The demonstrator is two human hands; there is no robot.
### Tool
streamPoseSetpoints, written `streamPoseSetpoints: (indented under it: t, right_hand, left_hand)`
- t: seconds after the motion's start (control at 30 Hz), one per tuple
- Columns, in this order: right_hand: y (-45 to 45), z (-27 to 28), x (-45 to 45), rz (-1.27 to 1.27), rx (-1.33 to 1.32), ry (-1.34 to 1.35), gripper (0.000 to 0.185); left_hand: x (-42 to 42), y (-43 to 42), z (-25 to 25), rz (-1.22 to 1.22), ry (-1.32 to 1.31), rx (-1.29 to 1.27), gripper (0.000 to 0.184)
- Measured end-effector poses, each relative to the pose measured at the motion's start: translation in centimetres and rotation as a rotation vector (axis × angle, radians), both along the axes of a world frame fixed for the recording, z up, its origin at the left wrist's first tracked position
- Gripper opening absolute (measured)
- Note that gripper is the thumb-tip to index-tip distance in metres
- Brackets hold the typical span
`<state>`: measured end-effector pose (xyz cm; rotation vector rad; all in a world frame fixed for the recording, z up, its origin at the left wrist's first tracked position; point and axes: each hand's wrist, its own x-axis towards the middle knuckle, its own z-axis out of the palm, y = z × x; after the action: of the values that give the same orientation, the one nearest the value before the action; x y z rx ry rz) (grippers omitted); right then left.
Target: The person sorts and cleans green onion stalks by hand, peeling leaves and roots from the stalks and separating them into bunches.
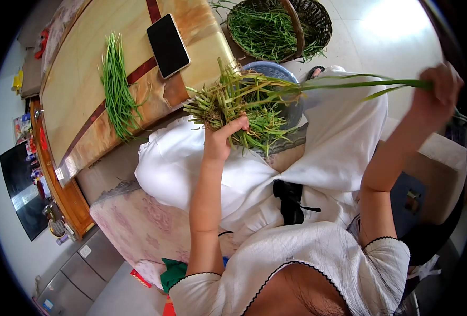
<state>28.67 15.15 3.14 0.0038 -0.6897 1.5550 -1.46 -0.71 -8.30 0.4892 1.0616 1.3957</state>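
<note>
The left forearm reaches forward over the lap, and the left hand (224, 139) grips a bunch (212, 105) of greens, thumb pointing right. The right arm bends at the elbow, its blurred right hand (438, 94) held far out to the right, closed on long leaves (370, 83). The bunch is beside the desk (94, 58), its stem ends pointing left; the leaves stretch rightward, nearly level across the view.

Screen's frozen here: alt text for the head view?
The left hand holds a bundle of green stalks near a blue tub; the outstretched right hand holds long blades stretching toward the bundle. A green bunch and a dark device lie on the table, with a wicker basket of greens beside it.
</note>
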Motion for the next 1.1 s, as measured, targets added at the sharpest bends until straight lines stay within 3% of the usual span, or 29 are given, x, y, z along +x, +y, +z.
streamPoseSetpoints:
  t: [0.1, 0.13, 0.2, 0.33, 0.4, 0.43, 0.47, 0.5, 0.53, 0.57, 0.63, 0.8, 1.03, 1.1]
  right_hand:
    - [0.9, 2.0, 5.9, -0.294, -0.032, 0.059, 0.026]
    - [0.7, 2.3, 6.9, -0.289, -0.029, 0.055, 0.026]
    - [0.8, 2.7, 9.8, -0.502, -0.100, -0.142, 0.020]
    - [2.4, 2.6, 15.0, -0.474, -0.071, -0.212, 0.018]
    - [2.4, 2.7, 12.7, -0.245, -0.154, -0.204, 0.017]
    - [1.2, 2.4, 6.4, -0.190, 0.140, -0.335, 0.023]
    - [0.1, 2.5, 2.8, -0.364, -0.165, -0.447, 0.019]
    - [-0.1, 0.8, -0.2, -0.439, -0.118, -0.621, 0.012]
    - [-1.1, 0.0, -3.8, -0.462, -0.195, -0.792, 0.019]
    - [-1.7, -1.2, -5.6, -0.294, -0.126, -1.008, 0.024]
    - [-3.1, -0.3, -10.4, 0.020, 0.072, -1.178, 0.018]
    - [-4.9, -3.1, -14.9, 0.206, 0.179, -1.266, 0.019]
    - [-6.1, -5.2, -15.0, -0.026, 0.233, -1.443, 0.015]
    - [-6.5, -5.2, -14.9, -0.245, 0.319, -1.413, 0.011]
  left_hand:
    - [0.0, 0.1, 0.1, -0.006, 0.002, 0.024, 0.014]
    - [0.0, 0.1, 0.0, -0.002, -0.003, 0.026, 0.014]
    - [-0.1, 0.0, -0.1, -0.016, -0.021, 0.038, 0.014]
    - [0.0, 0.2, 0.1, -0.017, -0.043, 0.055, 0.015]
    - [0.1, 0.2, 0.3, -0.022, 0.045, 0.039, 0.016]
    - [0.1, 0.1, 0.3, -0.022, 0.045, 0.043, 0.016]
    - [0.1, 0.0, 0.1, -0.057, 0.089, 0.025, 0.017]
    - [0.0, 0.0, 0.1, -0.094, 0.135, 0.007, 0.018]
    - [0.1, 0.0, 0.2, -0.100, 0.139, 0.009, 0.018]
    - [0.2, -0.1, 0.2, -0.112, 0.156, -0.027, 0.019]
    - [0.3, -0.2, 0.3, -0.124, 0.176, -0.054, 0.021]
    - [0.1, -0.1, 0.6, -0.111, 0.187, -0.033, 0.022]
    - [0.3, -0.1, 1.3, -0.064, 0.180, -0.021, 0.015]
    - [0.4, 0.0, 1.3, -0.030, 0.165, -0.007, 0.014]
